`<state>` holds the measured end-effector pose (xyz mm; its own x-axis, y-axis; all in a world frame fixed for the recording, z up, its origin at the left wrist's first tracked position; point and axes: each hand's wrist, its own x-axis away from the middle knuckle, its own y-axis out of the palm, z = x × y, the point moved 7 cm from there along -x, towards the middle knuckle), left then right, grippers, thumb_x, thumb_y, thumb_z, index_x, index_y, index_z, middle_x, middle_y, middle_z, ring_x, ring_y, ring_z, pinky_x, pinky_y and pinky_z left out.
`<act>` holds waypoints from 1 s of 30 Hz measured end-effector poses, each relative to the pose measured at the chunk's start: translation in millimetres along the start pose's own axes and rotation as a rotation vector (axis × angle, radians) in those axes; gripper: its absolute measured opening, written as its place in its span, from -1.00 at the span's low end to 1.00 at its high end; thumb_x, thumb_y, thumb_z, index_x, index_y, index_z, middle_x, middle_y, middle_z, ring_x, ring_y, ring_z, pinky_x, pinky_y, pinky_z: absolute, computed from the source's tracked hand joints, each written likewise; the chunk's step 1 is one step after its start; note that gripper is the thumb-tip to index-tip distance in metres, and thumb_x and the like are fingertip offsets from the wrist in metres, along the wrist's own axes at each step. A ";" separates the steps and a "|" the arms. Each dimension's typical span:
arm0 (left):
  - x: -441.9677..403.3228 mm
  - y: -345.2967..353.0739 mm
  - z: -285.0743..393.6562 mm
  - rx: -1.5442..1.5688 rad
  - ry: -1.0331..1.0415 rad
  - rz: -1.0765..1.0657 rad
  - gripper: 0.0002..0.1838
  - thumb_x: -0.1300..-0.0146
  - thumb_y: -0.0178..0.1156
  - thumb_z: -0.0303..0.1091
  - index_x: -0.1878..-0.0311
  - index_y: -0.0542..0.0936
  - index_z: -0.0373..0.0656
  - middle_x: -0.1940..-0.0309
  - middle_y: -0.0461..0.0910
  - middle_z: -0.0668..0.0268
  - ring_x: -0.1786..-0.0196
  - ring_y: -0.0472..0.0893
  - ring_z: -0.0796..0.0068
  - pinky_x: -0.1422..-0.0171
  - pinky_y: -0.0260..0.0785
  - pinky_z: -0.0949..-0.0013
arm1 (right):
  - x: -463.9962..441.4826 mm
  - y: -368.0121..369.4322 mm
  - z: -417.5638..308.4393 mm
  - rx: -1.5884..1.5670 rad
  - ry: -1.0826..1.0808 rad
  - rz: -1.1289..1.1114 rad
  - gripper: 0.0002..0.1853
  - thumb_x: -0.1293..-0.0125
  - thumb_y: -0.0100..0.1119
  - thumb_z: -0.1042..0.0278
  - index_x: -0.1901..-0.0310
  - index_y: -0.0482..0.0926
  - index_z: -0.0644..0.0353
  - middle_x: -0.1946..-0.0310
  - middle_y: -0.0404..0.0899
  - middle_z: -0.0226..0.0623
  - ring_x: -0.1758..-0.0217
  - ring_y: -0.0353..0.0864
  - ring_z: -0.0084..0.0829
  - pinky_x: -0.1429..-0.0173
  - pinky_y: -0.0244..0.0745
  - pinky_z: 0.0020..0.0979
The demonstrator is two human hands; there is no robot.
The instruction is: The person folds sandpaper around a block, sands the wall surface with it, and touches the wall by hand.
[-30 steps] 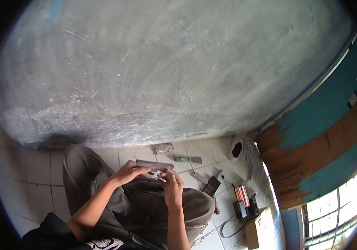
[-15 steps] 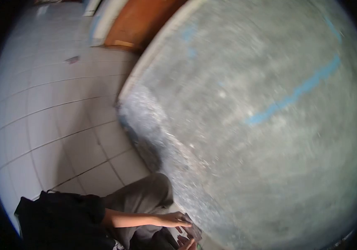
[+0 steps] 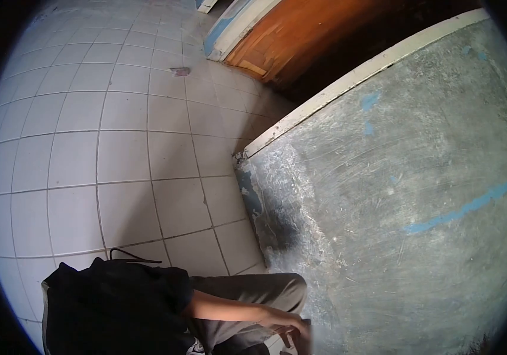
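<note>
My left hand (image 3: 289, 322) reaches out from a black short sleeve, past my bent knee, at the bottom of the view. Its fingers curl downward at a dark, flat, block-like object (image 3: 307, 325), beside the foot of the grey wall. Only a small part of this object shows, and its kind cannot be made out. A blurred brownish patch just below it, at the bottom edge, may be part of my right hand. The fingers of that hand are not clear.
A scraped grey wall (image 3: 372, 254) with blue paint streaks rises on the right, ending in a pale edge strip (image 3: 348, 89). Behind it is an orange-brown wooden door (image 3: 283, 38). White floor tiles (image 3: 123, 154) spread to the left, with a small scrap (image 3: 180, 71) lying on them.
My view has swung, so wall, door and body sit further right and more floor shows. Both hands and the dark object were plainer before; now they are partly cut off at the bottom.
</note>
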<state>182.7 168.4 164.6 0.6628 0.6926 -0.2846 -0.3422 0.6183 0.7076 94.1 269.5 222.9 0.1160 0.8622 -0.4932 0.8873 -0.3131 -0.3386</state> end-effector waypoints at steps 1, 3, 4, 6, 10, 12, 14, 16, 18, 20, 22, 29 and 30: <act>6.3 3.4 4.8 0.015 -0.026 -0.005 -0.72 -0.22 0.09 -0.15 0.22 0.55 -0.18 0.31 0.62 0.32 0.28 0.58 0.56 0.19 0.50 0.38 | -1.5 -0.1 0.6 0.005 -0.014 0.001 -0.52 -0.39 -0.17 0.04 0.29 0.54 0.37 0.42 0.56 -0.13 0.52 0.46 -0.42 0.35 0.40 -0.31; 16.5 7.3 15.3 -0.066 -0.081 0.034 -0.66 -0.26 0.06 -0.08 0.20 0.56 -0.20 0.26 0.62 0.31 0.23 0.57 0.57 0.16 0.49 0.42 | -4.3 -1.6 2.6 0.050 -0.043 -0.013 -0.51 -0.38 -0.17 0.03 0.31 0.54 0.38 0.44 0.56 -0.14 0.54 0.45 -0.43 0.37 0.38 -0.32; 14.1 8.6 13.4 -0.064 -0.102 0.024 -0.66 -0.26 0.06 -0.08 0.20 0.56 -0.20 0.26 0.62 0.31 0.23 0.57 0.57 0.16 0.49 0.42 | -4.6 -3.4 4.3 0.075 -0.060 -0.019 -0.51 -0.38 -0.17 0.03 0.32 0.54 0.38 0.45 0.55 -0.14 0.55 0.44 -0.43 0.38 0.37 -0.32; 8.9 15.7 15.2 -0.263 -0.018 -0.091 -0.59 -0.29 0.01 -0.02 0.11 0.56 -0.20 0.20 0.61 0.33 0.18 0.56 0.56 0.13 0.49 0.45 | -9.4 -9.5 8.2 0.152 -0.117 -0.041 -0.49 -0.38 -0.18 0.02 0.33 0.54 0.39 0.46 0.55 -0.14 0.57 0.42 -0.43 0.39 0.36 -0.32; 42.1 44.1 52.1 -0.430 -0.014 0.036 -0.52 -0.32 -0.04 0.02 0.00 0.54 -0.22 0.09 0.58 0.32 0.15 0.55 0.57 0.09 0.47 0.49 | -20.4 -22.6 17.7 0.152 -0.132 -0.106 -0.46 -0.36 -0.18 0.00 0.39 0.55 0.40 0.51 0.53 -0.16 0.61 0.38 -0.45 0.44 0.30 -0.33; 31.7 44.5 41.6 -0.366 -0.004 -0.126 -0.52 -0.33 -0.07 0.02 0.01 0.54 -0.21 0.08 0.58 0.29 0.10 0.54 0.57 0.09 0.46 0.52 | -26.6 -9.5 5.0 -0.169 0.123 -0.181 -0.43 -0.32 -0.17 -0.04 0.45 0.54 0.40 0.57 0.50 -0.19 0.66 0.31 -0.47 0.50 0.19 -0.35; 30.8 44.3 42.7 -0.416 0.001 -0.124 -0.52 -0.34 -0.09 0.03 0.03 0.55 -0.21 0.09 0.58 0.28 0.08 0.53 0.56 0.12 0.47 0.53 | -28.6 -4.7 -11.6 -0.087 0.188 -0.119 -0.44 -0.27 -0.13 -0.04 0.53 0.53 0.41 0.63 0.46 -0.21 0.63 0.29 -0.47 0.51 0.10 -0.40; 31.6 47.7 45.1 -0.440 0.013 -0.103 -0.51 -0.34 -0.10 0.04 0.05 0.55 -0.22 0.09 0.58 0.28 0.09 0.55 0.54 0.16 0.48 0.53 | -32.9 -10.2 1.4 -0.115 0.103 -0.054 -0.44 -0.27 -0.12 -0.04 0.53 0.52 0.40 0.63 0.46 -0.24 0.62 0.25 -0.49 0.52 0.04 -0.38; 27.2 43.0 39.0 -0.411 0.026 -0.101 -0.50 -0.34 -0.10 0.05 0.06 0.56 -0.22 0.10 0.58 0.28 0.07 0.55 0.54 0.18 0.49 0.52 | -33.9 -10.5 13.5 -0.214 0.173 -0.026 -0.44 -0.25 -0.09 -0.04 0.53 0.51 0.41 0.65 0.45 -0.29 0.63 0.25 -0.49 0.52 0.05 -0.37; 19.6 31.0 28.7 -0.405 0.004 -0.062 -0.50 -0.34 -0.10 0.05 0.06 0.55 -0.23 0.09 0.58 0.28 0.07 0.56 0.54 0.18 0.49 0.52 | -36.3 -18.7 27.2 -0.002 0.191 -0.024 -0.54 -0.26 -0.04 0.08 0.50 0.52 0.41 0.65 0.44 -0.32 0.63 0.26 -0.48 0.52 0.07 -0.38; 10.2 21.7 23.4 -0.399 -0.021 -0.034 -0.50 -0.34 -0.10 0.04 0.06 0.55 -0.23 0.09 0.58 0.27 0.06 0.56 0.54 0.17 0.49 0.51 | -44.3 -9.7 27.9 -0.255 0.184 -0.144 -0.59 -0.30 -0.02 0.17 0.51 0.53 0.39 0.64 0.46 -0.30 0.64 0.26 -0.49 0.52 0.10 -0.39; -29.3 -20.9 -14.7 -0.526 -0.169 0.091 -0.43 -0.27 -0.01 0.13 -0.07 0.47 -0.20 -0.01 0.52 0.23 0.26 0.59 0.50 0.15 0.43 0.52 | -67.6 -23.3 80.9 0.000 0.261 -0.369 -0.65 -0.33 0.03 0.17 0.53 0.58 0.19 0.66 0.51 -0.33 0.58 0.41 -0.51 0.46 0.28 -0.41; -44.2 -27.8 -23.3 -0.525 -0.182 0.073 -0.43 -0.27 -0.01 0.13 -0.07 0.47 -0.20 -0.01 0.52 0.23 0.26 0.59 0.50 0.15 0.43 0.52 | -75.4 -29.0 96.8 0.004 0.269 -0.349 -0.65 -0.33 0.03 0.17 0.53 0.58 0.19 0.66 0.51 -0.33 0.58 0.41 -0.51 0.46 0.28 -0.41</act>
<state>147.3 129.3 142.5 0.7134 0.6939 -0.0982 -0.6461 0.7055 0.2914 16.4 175.0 192.3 -0.0776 0.9895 -0.1223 0.8922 0.0142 -0.4515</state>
